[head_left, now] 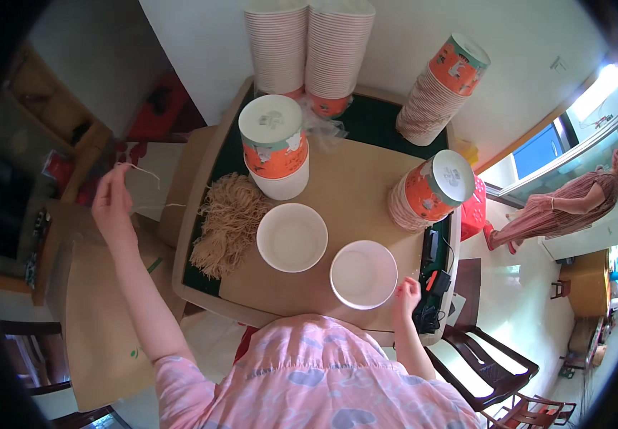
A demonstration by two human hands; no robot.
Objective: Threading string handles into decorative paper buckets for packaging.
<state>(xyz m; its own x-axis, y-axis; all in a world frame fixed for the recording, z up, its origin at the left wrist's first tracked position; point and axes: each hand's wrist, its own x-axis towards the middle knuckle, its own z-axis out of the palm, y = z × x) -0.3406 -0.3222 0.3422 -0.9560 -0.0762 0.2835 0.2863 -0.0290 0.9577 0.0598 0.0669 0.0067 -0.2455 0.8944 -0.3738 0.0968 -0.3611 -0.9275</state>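
Out to the left, past the table's edge, my left hand (114, 194) is raised and pinches a thin pale string (148, 171). Part of a strand runs back toward a shaggy heap of beige strings (230, 222) on the table. Two white paper buckets stand mouth up before me: the left bucket (292, 238) beside the heap, the right bucket (363, 275) nearer my body. My right hand (408, 292) is closed next to the right bucket's rim. Whatever its fingers hold, if anything, is too small to make out.
Upside-down orange-and-white bucket stacks stand behind: a left stack (273, 146), a right stack (438, 186) and a far-right stack (445, 89). Tall nested stacks (309, 53) rise at the wall. Black cables (430, 314) lie at the right edge. A person (566, 204) walks at right.
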